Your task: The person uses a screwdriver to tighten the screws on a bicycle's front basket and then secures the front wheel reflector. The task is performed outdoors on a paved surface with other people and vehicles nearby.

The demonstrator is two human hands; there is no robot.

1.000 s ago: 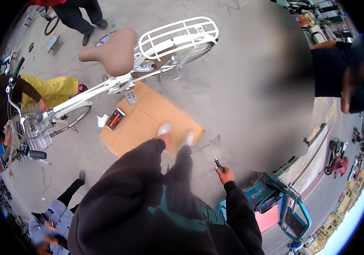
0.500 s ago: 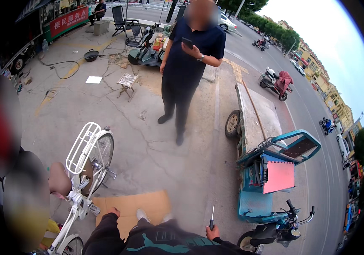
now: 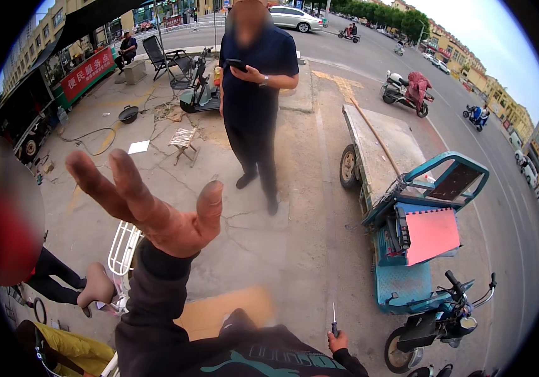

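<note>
My left hand (image 3: pixel 169 217) is raised high in front of me, palm showing, with its fingers and thumb spread and nothing in it. Behind and below it is the white bicycle, its rear rack (image 3: pixel 120 248) and brown saddle (image 3: pixel 98 286) partly covered by my hand and sleeve. Low on the right, my right hand (image 3: pixel 338 341) is closed around the dark handle of a screwdriver (image 3: pixel 334 325), whose thin metal shaft points away from me. A sheet of brown cardboard (image 3: pixel 231 309) lies on the ground below me.
A person (image 3: pixel 253 94) holding a phone stands ahead. To the right is a teal cargo tricycle (image 3: pixel 401 286) with a flat bed. A folding stool (image 3: pixel 183 141), a black basin (image 3: pixel 129 114) and a white sheet (image 3: pixel 138 147) are on the pavement. Other people are at left.
My left hand has risen from beside the cardboard to high in front of me, fingers spread. My right hand still grips the screwdriver. The view has shifted.
</note>
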